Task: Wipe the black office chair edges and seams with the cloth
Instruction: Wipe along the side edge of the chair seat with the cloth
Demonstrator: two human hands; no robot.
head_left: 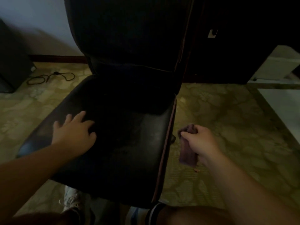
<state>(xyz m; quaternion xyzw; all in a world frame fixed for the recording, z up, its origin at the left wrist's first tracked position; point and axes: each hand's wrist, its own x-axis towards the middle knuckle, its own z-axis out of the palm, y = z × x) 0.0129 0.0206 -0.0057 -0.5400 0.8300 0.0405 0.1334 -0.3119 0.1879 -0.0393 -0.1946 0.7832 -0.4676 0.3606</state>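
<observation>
Purple cloth (187,148) gripped in right hand (198,142) beside chair (129,143), left hand (76,135) flat on seat

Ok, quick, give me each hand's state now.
Left hand: open, fingers spread, resting on the chair seat.
Right hand: gripping the cloth, beside the seat's edge.

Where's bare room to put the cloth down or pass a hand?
Free: seat between the left hand and its piped right edge; carpet right of the chair, beyond the right hand gripping the cloth. Crowded: seat's left part under the left hand; floor by the cable.
</observation>
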